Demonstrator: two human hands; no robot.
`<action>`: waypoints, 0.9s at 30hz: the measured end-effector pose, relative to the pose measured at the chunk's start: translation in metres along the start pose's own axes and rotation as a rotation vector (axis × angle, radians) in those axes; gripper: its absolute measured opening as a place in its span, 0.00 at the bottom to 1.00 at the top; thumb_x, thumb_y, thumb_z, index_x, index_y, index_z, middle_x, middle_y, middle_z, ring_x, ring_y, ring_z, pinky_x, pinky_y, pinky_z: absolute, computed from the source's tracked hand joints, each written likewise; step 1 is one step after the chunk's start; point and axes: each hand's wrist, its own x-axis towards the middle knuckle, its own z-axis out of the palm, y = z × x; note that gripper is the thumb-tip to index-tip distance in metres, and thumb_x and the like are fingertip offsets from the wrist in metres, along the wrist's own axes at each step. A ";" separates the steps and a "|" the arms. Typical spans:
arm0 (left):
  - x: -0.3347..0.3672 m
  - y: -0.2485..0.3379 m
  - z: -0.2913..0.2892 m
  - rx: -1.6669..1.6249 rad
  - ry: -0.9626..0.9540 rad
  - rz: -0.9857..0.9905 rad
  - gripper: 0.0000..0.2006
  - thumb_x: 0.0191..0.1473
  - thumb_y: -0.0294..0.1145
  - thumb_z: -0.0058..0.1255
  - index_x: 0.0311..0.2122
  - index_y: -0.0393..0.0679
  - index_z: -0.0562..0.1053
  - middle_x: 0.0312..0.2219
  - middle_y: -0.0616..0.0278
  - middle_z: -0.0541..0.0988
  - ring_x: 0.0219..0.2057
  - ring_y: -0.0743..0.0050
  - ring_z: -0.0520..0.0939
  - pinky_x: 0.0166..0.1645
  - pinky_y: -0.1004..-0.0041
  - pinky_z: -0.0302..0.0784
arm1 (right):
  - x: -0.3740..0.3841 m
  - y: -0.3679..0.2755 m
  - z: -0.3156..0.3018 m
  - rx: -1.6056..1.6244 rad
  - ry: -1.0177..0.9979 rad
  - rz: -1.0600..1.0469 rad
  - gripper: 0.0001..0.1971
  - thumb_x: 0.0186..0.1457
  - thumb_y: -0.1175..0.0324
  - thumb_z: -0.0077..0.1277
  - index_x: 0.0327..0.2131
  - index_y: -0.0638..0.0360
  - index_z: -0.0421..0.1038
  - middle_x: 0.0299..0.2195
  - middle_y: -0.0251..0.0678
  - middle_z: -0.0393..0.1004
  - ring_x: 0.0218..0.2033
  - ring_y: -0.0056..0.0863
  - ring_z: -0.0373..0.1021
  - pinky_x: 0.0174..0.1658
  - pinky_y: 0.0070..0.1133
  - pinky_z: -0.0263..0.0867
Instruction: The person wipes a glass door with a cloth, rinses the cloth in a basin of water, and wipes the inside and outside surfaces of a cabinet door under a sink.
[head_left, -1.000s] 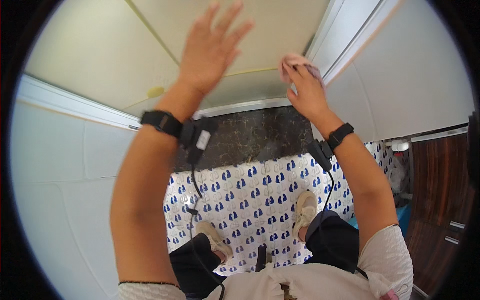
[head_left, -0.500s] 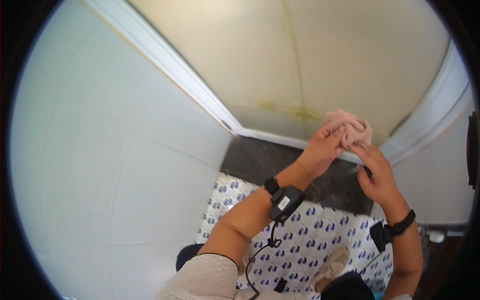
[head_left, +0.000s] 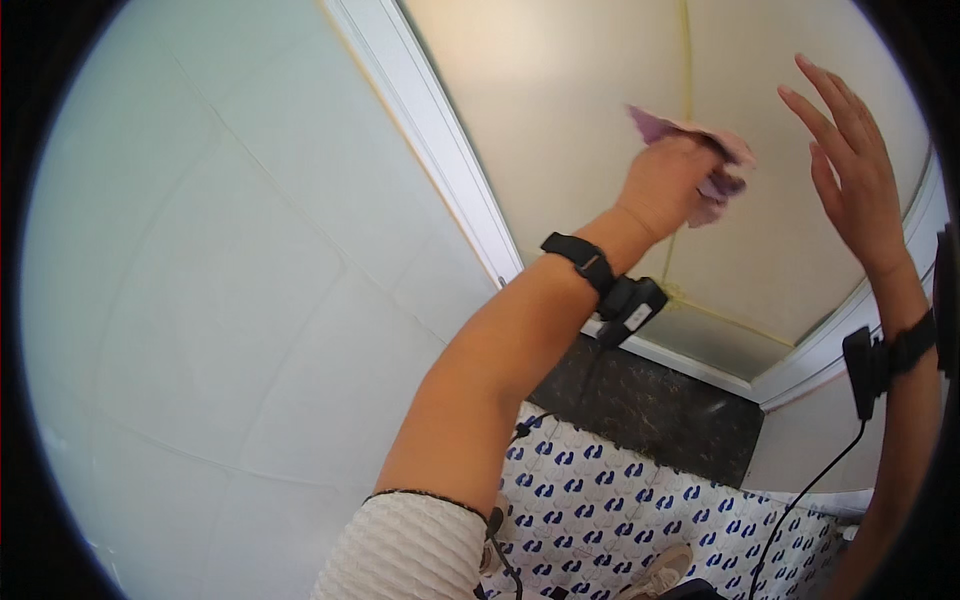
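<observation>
A pink cloth (head_left: 735, 148), crumpled and smeared by motion, is bunched in my left hand (head_left: 668, 185). My left fingers are wrapped round it, in front of a pale frosted door panel (head_left: 560, 120). Whether the cloth touches the panel I cannot tell. Raised to the right, my right hand (head_left: 858, 190) has its fingers spread and nothing in it. It is nearest the right part of the panel. Each wrist carries a black strap with a small black device and a cable.
The panel sits in a white frame (head_left: 450, 150), beside a pale tiled wall (head_left: 250, 300) on the left. Below lies a dark stone sill (head_left: 640, 400), then a white mat with blue footprint shapes (head_left: 610, 490). My shoe (head_left: 665, 570) stands on the mat.
Both hands were together on the cloth low by the sill. My left hand has carried the cloth upward. My right hand has let go and moved up and to the right.
</observation>
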 end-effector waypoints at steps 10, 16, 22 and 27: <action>-0.006 -0.123 -0.106 0.045 0.419 -0.150 0.16 0.44 0.17 0.52 0.42 0.40 0.72 0.28 0.65 0.74 0.30 0.76 0.75 0.32 0.75 0.73 | -0.029 0.044 0.062 -0.316 0.005 -0.030 0.35 0.50 0.76 0.40 0.61 0.32 0.49 0.64 0.21 0.45 0.65 0.20 0.43 0.68 0.25 0.36; 0.065 -0.170 -0.242 -0.442 0.191 -0.299 0.22 0.52 0.27 0.49 0.53 0.50 0.62 0.54 0.58 0.56 0.54 0.62 0.58 0.54 0.61 0.57 | -0.026 0.040 0.051 -0.349 0.000 -0.029 0.37 0.48 0.77 0.39 0.62 0.31 0.48 0.64 0.22 0.45 0.65 0.21 0.42 0.68 0.26 0.34; 0.012 -0.207 -0.184 0.316 0.452 -0.225 0.18 0.58 0.29 0.35 0.48 0.27 0.50 0.44 0.41 0.57 0.45 0.51 0.58 0.50 0.64 0.51 | -0.025 0.038 0.054 -0.317 -0.028 0.015 0.37 0.46 0.77 0.40 0.61 0.37 0.51 0.64 0.25 0.47 0.65 0.24 0.44 0.67 0.29 0.37; -0.090 -0.174 -0.118 0.266 0.325 -0.515 0.31 0.57 0.29 0.40 0.60 0.26 0.44 0.59 0.35 0.48 0.61 0.40 0.51 0.64 0.61 0.45 | -0.018 0.033 0.053 -0.293 -0.026 0.020 0.36 0.45 0.77 0.40 0.61 0.40 0.53 0.64 0.28 0.48 0.64 0.28 0.46 0.66 0.31 0.40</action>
